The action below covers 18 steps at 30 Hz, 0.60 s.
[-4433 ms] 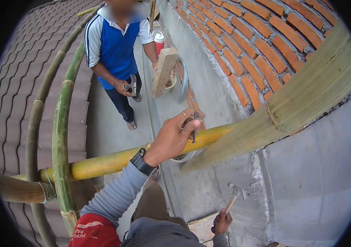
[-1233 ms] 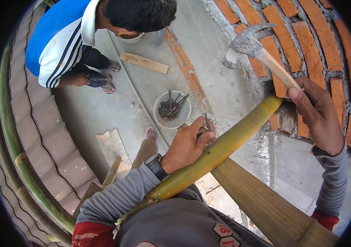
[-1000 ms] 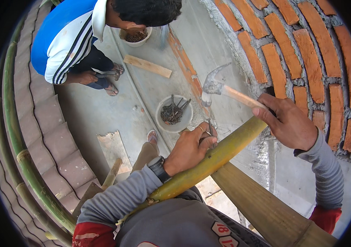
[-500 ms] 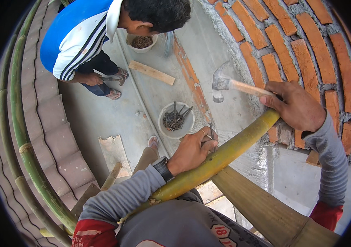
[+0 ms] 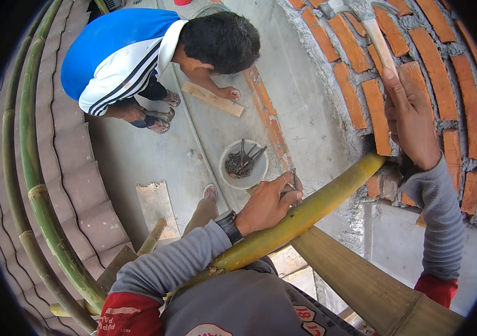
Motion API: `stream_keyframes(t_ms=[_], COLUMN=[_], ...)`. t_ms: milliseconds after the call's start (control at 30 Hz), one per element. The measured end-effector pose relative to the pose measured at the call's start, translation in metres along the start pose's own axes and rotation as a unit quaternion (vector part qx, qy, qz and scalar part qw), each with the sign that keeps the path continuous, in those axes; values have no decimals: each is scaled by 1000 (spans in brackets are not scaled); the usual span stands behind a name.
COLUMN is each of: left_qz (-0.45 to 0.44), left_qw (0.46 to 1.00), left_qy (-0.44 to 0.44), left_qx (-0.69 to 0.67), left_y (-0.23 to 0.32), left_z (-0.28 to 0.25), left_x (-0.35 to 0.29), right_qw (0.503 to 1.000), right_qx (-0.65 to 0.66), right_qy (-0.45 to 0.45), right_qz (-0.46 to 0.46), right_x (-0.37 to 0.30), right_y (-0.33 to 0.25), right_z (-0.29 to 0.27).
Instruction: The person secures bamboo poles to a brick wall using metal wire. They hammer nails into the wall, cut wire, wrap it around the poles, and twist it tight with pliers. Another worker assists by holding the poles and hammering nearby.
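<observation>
A smooth grey concrete floor (image 5: 126, 154) lies in soft, even daylight. Left of this floor slopes a roof of brown, wavy tiles (image 5: 73, 159); to its right rises a rough orange brick wall (image 5: 437, 73) with thick grey mortar. A thin pale pipe (image 5: 192, 127) runs along it.

Left sleeve (image 5: 174, 255) grey, finely ribbed, red higher up, white print. Right sleeve (image 5: 441, 224) grey, bunched in folds, also red higher up. Black watch (image 5: 229, 226), left wrist. Dark grey shirt (image 5: 249, 299), red-and-white badges. Khaki trousers (image 5: 201, 211), sandal (image 5: 210, 192).
</observation>
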<state>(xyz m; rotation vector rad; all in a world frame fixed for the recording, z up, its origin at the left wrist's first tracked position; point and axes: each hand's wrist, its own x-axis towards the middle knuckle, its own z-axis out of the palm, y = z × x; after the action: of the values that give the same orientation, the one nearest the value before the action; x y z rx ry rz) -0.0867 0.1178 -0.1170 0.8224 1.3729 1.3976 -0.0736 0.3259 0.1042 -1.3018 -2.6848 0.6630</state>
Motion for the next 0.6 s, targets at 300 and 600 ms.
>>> stream_keyframes(t_ms=[300, 600], left_qz=[-15, -15], left_qw=[1000, 999], left_qy=[3, 30], left_qx=[8, 7], left_y=[-2, 1], left_z=[1, 3], left_x=[0, -3], right_qw=[980, 919], right_qx=[-180, -280], right_qy=[-57, -244], right_qz=[-71, -134], right_x=[7, 22], right_y=[-7, 39], right_z=[-12, -25])
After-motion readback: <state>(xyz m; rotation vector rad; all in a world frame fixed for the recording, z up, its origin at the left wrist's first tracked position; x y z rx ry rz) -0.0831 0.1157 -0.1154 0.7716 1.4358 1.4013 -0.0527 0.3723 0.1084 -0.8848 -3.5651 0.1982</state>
